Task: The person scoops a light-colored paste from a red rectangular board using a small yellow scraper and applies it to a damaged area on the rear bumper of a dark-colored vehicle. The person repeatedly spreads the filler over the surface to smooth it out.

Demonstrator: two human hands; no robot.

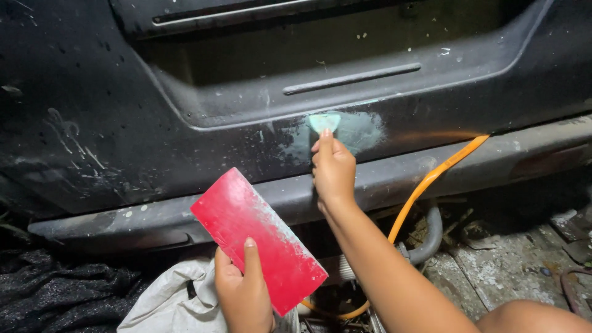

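Dusty black car panel [92, 123] — right hand [333, 169] fingers press spreader [324, 121], left hand [242, 293] grips red board [259, 237].

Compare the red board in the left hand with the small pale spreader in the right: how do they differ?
The red board is large, rectangular and held clear of the car, tilted; the pale spreader is small, light green and pressed against the dark car panel. The left hand grips the board's edge; the right hand covers most of the spreader. Both carry whitish smears.
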